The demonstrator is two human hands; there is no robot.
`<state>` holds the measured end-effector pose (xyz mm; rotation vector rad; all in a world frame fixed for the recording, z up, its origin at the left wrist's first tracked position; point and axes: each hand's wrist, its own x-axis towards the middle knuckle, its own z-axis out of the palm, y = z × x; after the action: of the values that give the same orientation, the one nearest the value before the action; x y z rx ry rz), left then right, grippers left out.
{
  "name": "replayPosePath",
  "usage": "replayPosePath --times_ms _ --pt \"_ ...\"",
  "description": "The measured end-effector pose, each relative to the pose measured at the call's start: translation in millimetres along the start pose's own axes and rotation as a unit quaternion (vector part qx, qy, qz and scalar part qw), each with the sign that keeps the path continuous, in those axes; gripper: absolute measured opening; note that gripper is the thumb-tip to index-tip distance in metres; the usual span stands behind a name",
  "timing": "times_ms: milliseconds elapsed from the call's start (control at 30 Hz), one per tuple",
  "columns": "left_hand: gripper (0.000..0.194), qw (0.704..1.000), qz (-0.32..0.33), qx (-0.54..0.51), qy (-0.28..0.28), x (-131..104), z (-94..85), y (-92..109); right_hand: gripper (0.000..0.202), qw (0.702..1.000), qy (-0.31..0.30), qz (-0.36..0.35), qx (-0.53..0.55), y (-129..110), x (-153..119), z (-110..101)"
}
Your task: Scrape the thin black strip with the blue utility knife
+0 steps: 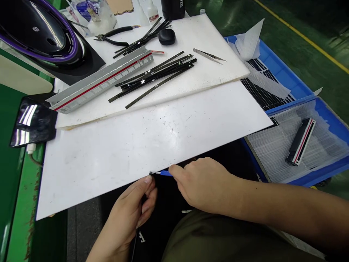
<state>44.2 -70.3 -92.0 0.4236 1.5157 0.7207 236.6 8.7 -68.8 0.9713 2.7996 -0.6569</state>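
My left hand (133,211) is below the front edge of the white board (122,153), fingers pinched on a thin black strip (136,233) that runs down toward my lap. My right hand (204,187) is just to its right, gripping a small blue-handled tool (163,173) whose tip points left at the strip's top end near my left thumb. Both hands sit over my dark lap, touching or almost touching the board's edge.
A thicker white slab (207,69) carries several black strips (155,76), a grey rail with a red line (100,82), tweezers (208,55), pliers (113,36) and a black oval case (167,36). A phone (32,122) lies left. Blue trays (300,87) hold striped sheets and a black part (301,142).
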Motion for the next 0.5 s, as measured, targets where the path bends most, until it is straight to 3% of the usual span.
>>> replayPosePath --times_ms 500 --pt "0.048 1.000 0.002 -0.006 -0.010 3.8 -3.1 -2.8 0.020 1.000 0.017 -0.013 0.017 1.6 1.8 -2.5"
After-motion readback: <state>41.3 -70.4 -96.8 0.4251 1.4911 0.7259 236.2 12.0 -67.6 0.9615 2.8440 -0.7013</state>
